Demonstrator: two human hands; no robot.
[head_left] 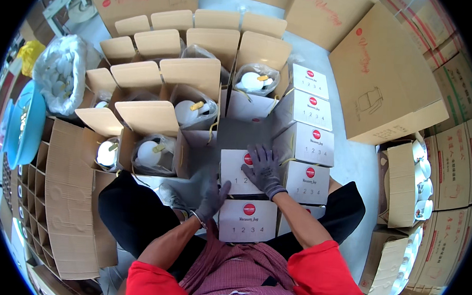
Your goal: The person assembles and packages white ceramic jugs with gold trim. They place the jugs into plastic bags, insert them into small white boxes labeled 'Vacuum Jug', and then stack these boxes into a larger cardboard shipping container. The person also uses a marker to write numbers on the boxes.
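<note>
My right hand (264, 170), in a grey glove, lies with spread fingers on the top and right edge of a closed white jug box (233, 175). My left hand (210, 199), gloved alike, is beside that box's left side, its thumb apart from the fingers; the fingertips are smeared. Another closed white box (247, 223) stands nearer, between my legs. To the right runs a row of closed white boxes (307, 178). At the left stand open boxes (155, 119) with flaps up, holding white lidded jugs (149, 152) in clear plastic bags.
Large brown cartons (386, 75) stand at the far right. A divided carton (73, 203) is at the left, near a blue basin (28, 123) and a plastic bag of white parts (61, 74). Open cartons of white round items (423, 184) stand along the right.
</note>
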